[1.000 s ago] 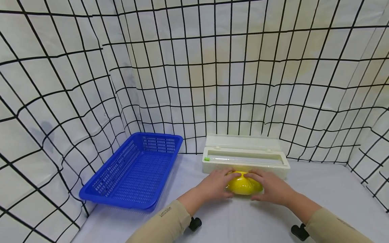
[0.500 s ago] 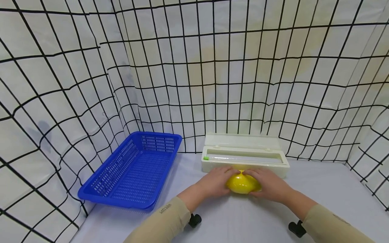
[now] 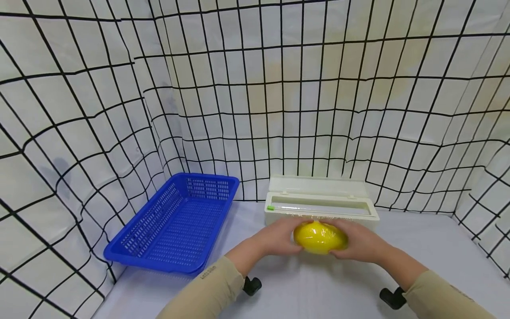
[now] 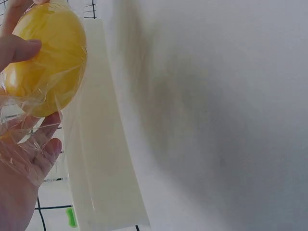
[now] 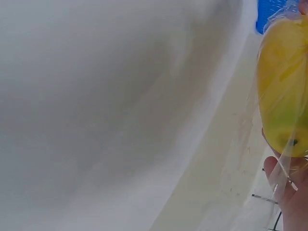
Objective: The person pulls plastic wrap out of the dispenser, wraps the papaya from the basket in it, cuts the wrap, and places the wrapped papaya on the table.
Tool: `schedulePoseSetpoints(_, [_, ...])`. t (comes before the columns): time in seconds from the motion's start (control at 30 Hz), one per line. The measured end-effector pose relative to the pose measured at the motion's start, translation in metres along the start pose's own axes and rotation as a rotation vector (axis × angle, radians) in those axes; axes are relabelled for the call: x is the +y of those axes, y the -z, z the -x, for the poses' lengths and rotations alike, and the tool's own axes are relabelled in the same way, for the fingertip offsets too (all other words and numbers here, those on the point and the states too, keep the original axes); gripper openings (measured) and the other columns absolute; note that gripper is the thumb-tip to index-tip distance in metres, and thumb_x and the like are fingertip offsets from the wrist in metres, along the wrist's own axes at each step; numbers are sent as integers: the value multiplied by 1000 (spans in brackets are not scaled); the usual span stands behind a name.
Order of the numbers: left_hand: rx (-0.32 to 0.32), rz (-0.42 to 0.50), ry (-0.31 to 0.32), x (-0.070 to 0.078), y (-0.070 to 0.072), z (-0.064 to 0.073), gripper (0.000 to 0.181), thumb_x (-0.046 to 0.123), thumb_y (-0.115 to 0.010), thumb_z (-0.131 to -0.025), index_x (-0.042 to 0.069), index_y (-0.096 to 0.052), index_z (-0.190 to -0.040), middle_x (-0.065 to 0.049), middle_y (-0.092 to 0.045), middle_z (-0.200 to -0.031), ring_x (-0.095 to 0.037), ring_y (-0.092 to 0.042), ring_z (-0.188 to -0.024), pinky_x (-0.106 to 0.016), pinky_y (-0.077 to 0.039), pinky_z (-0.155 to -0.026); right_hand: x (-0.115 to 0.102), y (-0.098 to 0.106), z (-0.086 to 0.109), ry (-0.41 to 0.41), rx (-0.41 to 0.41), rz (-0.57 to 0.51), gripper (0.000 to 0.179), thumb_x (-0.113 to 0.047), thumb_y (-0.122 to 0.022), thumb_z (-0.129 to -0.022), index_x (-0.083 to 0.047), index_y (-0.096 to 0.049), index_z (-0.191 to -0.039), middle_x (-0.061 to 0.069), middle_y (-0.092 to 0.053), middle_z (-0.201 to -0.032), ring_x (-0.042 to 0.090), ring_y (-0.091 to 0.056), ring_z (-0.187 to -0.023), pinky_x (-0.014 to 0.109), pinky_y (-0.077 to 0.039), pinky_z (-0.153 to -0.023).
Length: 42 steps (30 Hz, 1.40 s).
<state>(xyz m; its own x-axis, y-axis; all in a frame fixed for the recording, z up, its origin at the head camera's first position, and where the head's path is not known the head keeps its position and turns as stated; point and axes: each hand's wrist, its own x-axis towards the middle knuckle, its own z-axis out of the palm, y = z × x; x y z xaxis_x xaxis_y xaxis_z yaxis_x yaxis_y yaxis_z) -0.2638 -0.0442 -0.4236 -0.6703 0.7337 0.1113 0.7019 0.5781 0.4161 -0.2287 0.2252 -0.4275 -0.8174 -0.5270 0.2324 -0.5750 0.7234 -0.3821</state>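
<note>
A yellow mango (image 3: 320, 238) wrapped in clear cling film (image 4: 21, 113) is held between both hands, close over the white table. My left hand (image 3: 279, 237) grips its left end, thumb on the near side and fingers behind. At the opposite end my right hand (image 3: 360, 241) grips likewise. In the right wrist view the mango (image 5: 284, 82) shows a green tinge and a dark stem spot. Loose film drapes over the left fingers in the left wrist view. Just behind the hands stands a white cling film dispenser (image 3: 275, 217), lid raised, with a green slider (image 3: 270, 208) on its left.
A blue slotted basket (image 3: 195, 268) stands to the left on the white-covered table (image 3: 303, 292). Black wire grid panels (image 3: 283, 110) over white sheeting rise behind and at both sides.
Both hands have turned from resting over the mango to gripping its ends, and the mango has come up slightly. The dispenser and basket have stayed put.
</note>
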Motion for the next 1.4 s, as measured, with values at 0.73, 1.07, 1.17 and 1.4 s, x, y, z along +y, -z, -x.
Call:
schedulePoseSetpoints(0.73, [-59, 172, 135, 1, 21, 3, 81, 49, -75, -83, 30, -37, -152, 11, -55, -137, -9, -53, -120, -40, -44, -104, -14, 14, -8, -69, -31, -10, 83, -38, -87, -73, -26, -49, -145, -7, -60, -130, 11, -55, -101, 41, -51, -89])
schedulePoseSetpoints(1.07, [43, -113, 83, 2, 28, 7, 98, 71, -70, -75, 30, -32, -156, 8, -38, -155, -18, -36, -142, -50, -29, -115, -11, 17, -9, -95, -30, -20, 83, -40, -86, -74, -27, -48, -146, -6, -60, -130, 12, -55, -98, 42, -50, -86])
schedulePoseSetpoints(1.17, [82, -273, -4, 13, 29, 6, 101, 72, -70, -74, 34, -26, -157, 7, -36, -156, -19, -36, -141, -47, -26, -117, -10, 19, -10, -96, -37, -25, 83, -45, -85, -74, -27, -47, -146, -6, -60, -130, 12, -55, -98, 41, -50, -86])
schedulePoseSetpoints(1.4, [57, -450, -55, 32, 24, -6, 108, 66, -77, -73, 37, -16, -158, 5, -46, -150, -15, -47, -132, -41, -34, -111, -8, 23, -13, -125, -62, -53, 85, -49, -84, -75, -22, -47, -147, -8, -61, -121, 12, -54, -91, 36, -50, -80])
